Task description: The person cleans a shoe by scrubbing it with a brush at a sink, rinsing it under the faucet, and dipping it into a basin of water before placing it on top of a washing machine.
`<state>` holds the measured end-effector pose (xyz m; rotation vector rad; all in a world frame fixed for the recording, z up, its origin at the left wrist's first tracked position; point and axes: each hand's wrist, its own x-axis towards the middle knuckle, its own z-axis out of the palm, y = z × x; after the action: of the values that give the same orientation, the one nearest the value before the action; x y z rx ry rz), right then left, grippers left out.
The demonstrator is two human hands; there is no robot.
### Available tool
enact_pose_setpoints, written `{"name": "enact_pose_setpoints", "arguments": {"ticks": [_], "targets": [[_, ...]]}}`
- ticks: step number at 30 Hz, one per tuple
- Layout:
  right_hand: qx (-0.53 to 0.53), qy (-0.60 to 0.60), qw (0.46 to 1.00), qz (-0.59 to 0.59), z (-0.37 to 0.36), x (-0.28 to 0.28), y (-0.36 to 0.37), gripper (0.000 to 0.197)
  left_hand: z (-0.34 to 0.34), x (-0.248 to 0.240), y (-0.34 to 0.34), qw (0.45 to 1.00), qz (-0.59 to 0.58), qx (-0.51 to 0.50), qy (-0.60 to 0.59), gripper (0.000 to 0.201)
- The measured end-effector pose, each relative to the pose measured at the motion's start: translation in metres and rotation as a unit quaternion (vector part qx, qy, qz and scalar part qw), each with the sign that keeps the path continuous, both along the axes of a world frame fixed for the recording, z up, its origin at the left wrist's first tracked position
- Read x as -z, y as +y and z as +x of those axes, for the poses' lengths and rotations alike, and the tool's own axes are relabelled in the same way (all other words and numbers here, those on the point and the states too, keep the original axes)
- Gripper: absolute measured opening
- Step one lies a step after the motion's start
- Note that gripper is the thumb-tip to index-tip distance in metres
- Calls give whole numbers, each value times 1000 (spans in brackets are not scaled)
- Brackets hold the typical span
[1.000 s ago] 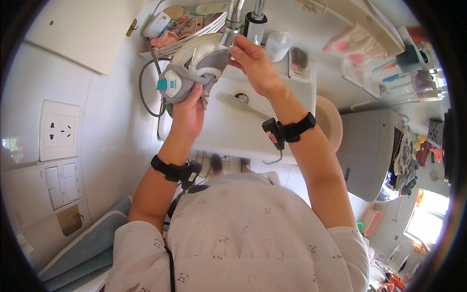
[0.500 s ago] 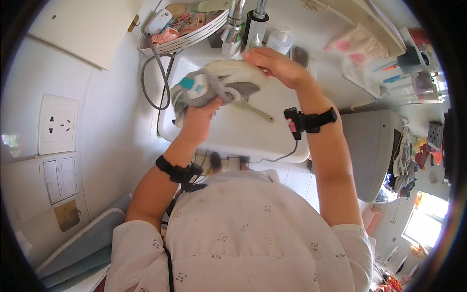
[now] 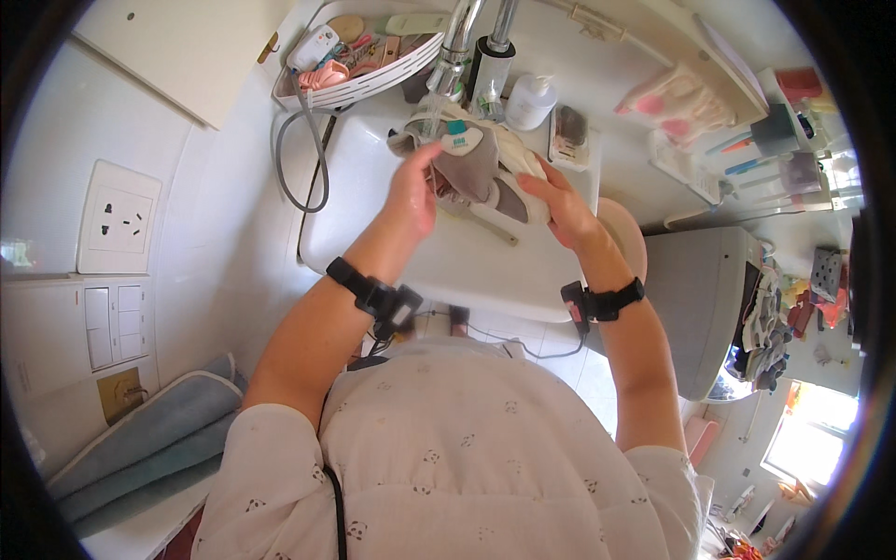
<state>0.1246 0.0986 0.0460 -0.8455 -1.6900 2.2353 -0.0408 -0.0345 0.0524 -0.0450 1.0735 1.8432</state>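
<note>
A grey and cream sneaker (image 3: pixel 476 168) with a teal tab on its tongue is between my hands over the white sink (image 3: pixel 359 219). My left hand (image 3: pixel 411 194) grips its left side near the shoe opening, the fingertips partly hidden. On the other side my right hand (image 3: pixel 567 203) closes around the cream sole edge. The chrome faucet (image 3: pixel 450 67) stands just above the shoe, and water seems to run onto it. Below the sneaker the beige handle of what looks like a brush (image 3: pixel 495 230) lies in the basin, its other end covered by the shoe.
Behind the sink stand a white pump bottle (image 3: pixel 530 101) and a soap dish (image 3: pixel 567 138). A white corner shelf (image 3: pixel 373 86) with small items is at the back left, a grey hose (image 3: pixel 323 168) hanging beneath. On the right is a grey washing machine (image 3: pixel 695 303).
The sneaker has turned and shifted right, its tongue now under the faucet. My left hand moved right with it; my right hand came down from the top to its right side.
</note>
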Motion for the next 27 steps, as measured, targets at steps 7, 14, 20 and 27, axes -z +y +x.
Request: {"name": "enact_pose_setpoints", "arguments": {"ticks": [7, 14, 20, 27], "targets": [[-81, 55, 990, 102, 32, -21, -8, 75, -31, 12, 7, 989, 108, 14, -101, 28], [-167, -54, 876, 449, 28, -6, -26, 101, -26, 38, 12, 981, 141, 0, -135, 41], [-121, -6, 927, 355, 6, 5, -33, 98, -20, 9, -1, 976, 174, 97, -84, 27], [-281, -214, 848, 394, 34, 141, -11, 76, -23, -15, -6, 994, 44, 102, 9, 20]]}}
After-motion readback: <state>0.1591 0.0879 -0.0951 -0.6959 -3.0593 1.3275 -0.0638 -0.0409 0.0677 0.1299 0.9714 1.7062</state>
